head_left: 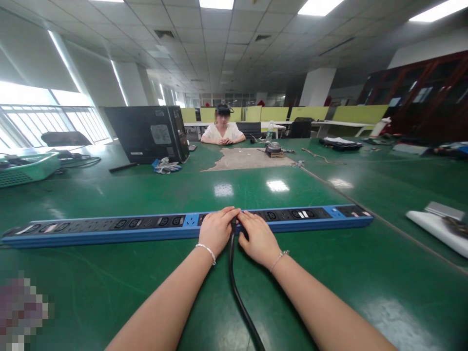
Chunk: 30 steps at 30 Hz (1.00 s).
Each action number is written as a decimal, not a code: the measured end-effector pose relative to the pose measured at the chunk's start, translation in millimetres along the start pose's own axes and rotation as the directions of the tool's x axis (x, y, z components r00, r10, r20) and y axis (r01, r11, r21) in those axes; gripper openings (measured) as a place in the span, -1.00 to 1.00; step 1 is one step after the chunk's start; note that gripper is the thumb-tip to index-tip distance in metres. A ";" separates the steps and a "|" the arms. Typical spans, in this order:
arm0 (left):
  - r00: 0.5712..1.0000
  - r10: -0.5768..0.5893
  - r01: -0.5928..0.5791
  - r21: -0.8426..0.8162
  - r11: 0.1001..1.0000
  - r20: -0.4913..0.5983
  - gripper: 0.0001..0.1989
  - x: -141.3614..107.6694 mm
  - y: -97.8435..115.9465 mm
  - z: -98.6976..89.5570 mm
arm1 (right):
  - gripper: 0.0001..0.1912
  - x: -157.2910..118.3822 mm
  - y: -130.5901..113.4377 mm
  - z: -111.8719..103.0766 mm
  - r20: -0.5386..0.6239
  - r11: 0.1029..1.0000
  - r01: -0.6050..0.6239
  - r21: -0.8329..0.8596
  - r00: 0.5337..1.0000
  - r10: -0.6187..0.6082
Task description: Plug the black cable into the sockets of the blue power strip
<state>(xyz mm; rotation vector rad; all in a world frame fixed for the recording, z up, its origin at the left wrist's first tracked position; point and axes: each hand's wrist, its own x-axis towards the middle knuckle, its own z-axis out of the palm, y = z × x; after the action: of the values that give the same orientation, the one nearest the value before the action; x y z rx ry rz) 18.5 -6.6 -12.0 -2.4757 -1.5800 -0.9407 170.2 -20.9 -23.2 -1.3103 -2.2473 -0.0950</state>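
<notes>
A long blue-and-black power strip (146, 235) lies across the green table in front of me. At its middle my left hand (216, 228) is closed about the plug of a black power cord (237, 287), with its fingers curving over the top. My right hand (259, 238) meets it from the other side, its fingertips at the same plug and its thumb apart, low by the strip's front side. Fingers cover most of the plug, so how deep it sits in a socket is hidden. From there the cord runs down toward me between my forearms.
Behind the strip are a black computer case (146, 134), gloves (166, 165) and a brown board sheet (248, 159). A green basket (29, 168) stands at left, a white object (438, 231) at right. Another person (223, 129) sits across the table.
</notes>
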 end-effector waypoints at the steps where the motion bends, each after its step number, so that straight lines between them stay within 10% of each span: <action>1: 1.000 -0.003 0.003 0.005 1.000 -0.002 -0.63 -0.3 -0.3 0.5 | -0.45 0.0 0.4 0.7 -0.010 1.000 -0.009 -0.009 1.000 0.009; 21: 0.998 -0.002 0.002 -0.003 1.000 -0.057 -0.71 0.1 4.7 4.1 | -0.42 0.2 4.1 7.1 -0.054 0.988 -0.120 -0.101 0.992 0.115; 25: 0.941 -0.169 0.118 -0.183 0.976 -0.292 -0.68 5.9 0.2 -0.7 | -0.40 -0.3 4.6 8.2 -0.052 0.987 -0.112 -0.111 0.993 0.107; 30: 0.899 -0.328 0.274 -0.211 0.938 -0.290 -0.64 7.8 -39.7 -36.3 | -0.40 -0.4 4.3 7.5 -0.050 0.987 -0.118 -0.107 0.992 0.113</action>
<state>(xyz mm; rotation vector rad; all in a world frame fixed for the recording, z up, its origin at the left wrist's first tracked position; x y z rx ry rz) -29.3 5.5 11.0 -2.0538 -1.8616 -1.4891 170.9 -16.6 -30.7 -1.4790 -2.1512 -0.2056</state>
